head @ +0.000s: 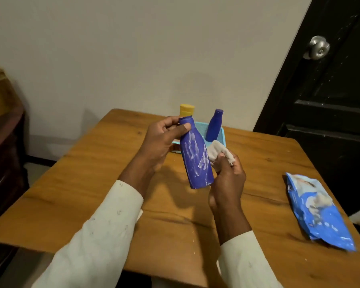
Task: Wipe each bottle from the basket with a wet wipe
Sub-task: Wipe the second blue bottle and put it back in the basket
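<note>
My left hand (162, 140) grips a large blue bottle (195, 154) by its neck and holds it upright above the table. White smears streak the bottle's front. My right hand (229, 179) pinches a crumpled white wet wipe (218, 151) against the bottle's right side. Behind them sits a light blue basket (221, 138) with a smaller blue bottle (215, 125) standing in it. A yellow-capped bottle (186, 109) shows behind the held bottle, mostly hidden.
A blue wet wipe pack (318, 210) lies near the right edge of the wooden table (92, 183). A black door with a metal knob (318, 47) stands at the right. Dark furniture (2, 146) sits to the left.
</note>
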